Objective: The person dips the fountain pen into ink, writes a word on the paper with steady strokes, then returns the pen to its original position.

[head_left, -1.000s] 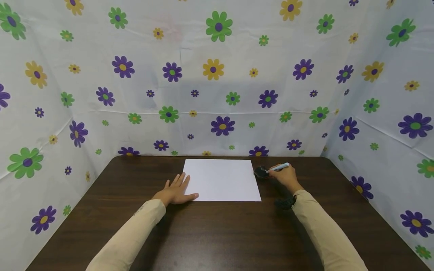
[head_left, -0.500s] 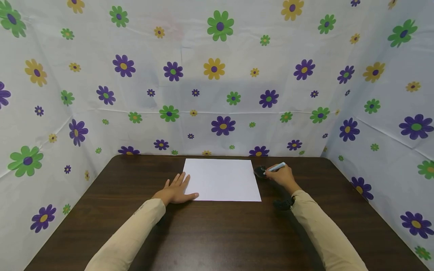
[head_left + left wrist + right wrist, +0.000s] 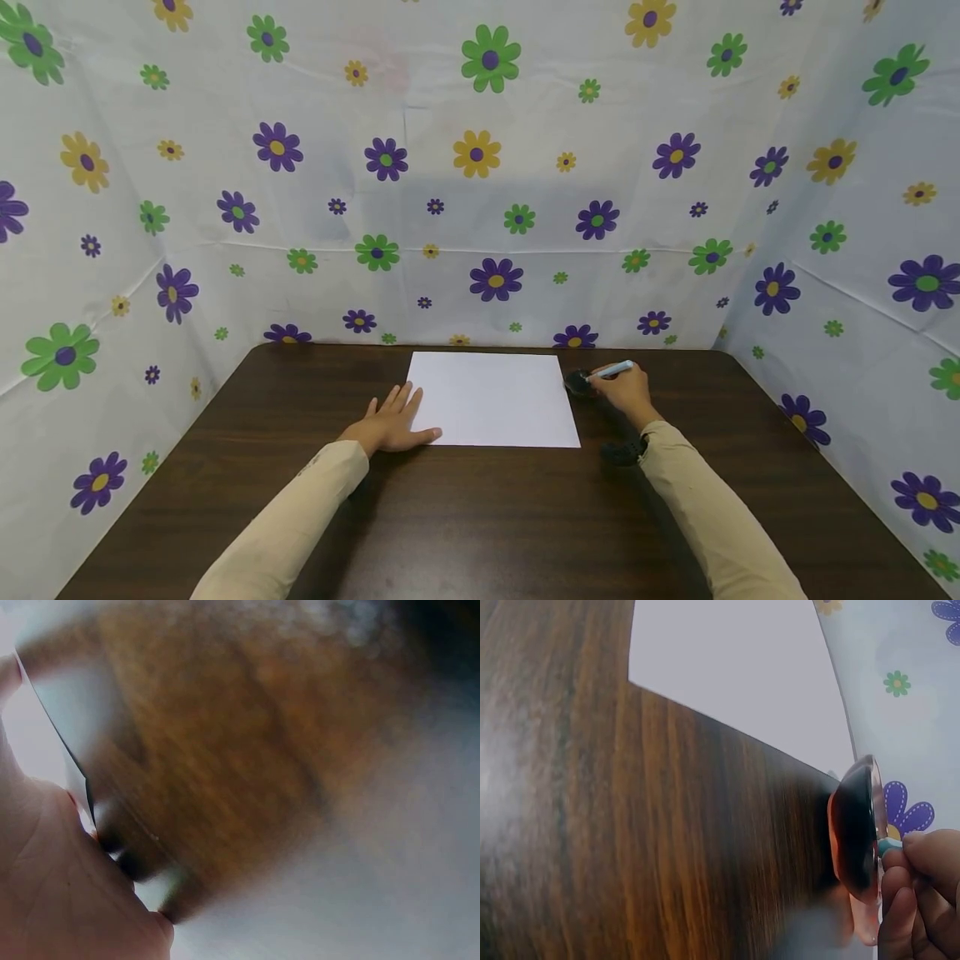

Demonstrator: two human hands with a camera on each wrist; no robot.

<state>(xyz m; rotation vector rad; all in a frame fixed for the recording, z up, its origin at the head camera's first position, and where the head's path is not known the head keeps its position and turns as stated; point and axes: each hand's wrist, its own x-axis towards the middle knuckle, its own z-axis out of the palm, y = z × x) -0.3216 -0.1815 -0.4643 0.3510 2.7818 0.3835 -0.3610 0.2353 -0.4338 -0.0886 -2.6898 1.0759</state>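
Left hand (image 3: pixel 390 425): flat, fingers spread, on the near-left part of the white rectangular paper sheet (image 3: pixel 495 400), which lies between both hands. Right hand (image 3: pixel 626 390): pinching a slim pale-blue pen-like stick (image 3: pixel 615 369), tip at a dark glossy rounded dish (image 3: pixel 576 383) just left of that hand; contact unclear. Dark-brown wood surface (image 3: pixel 480 517) under both; white flower-print cloth (image 3: pixel 420 183) beyond. Vs 1 s ago: stick slightly further left; left hand unchanged.
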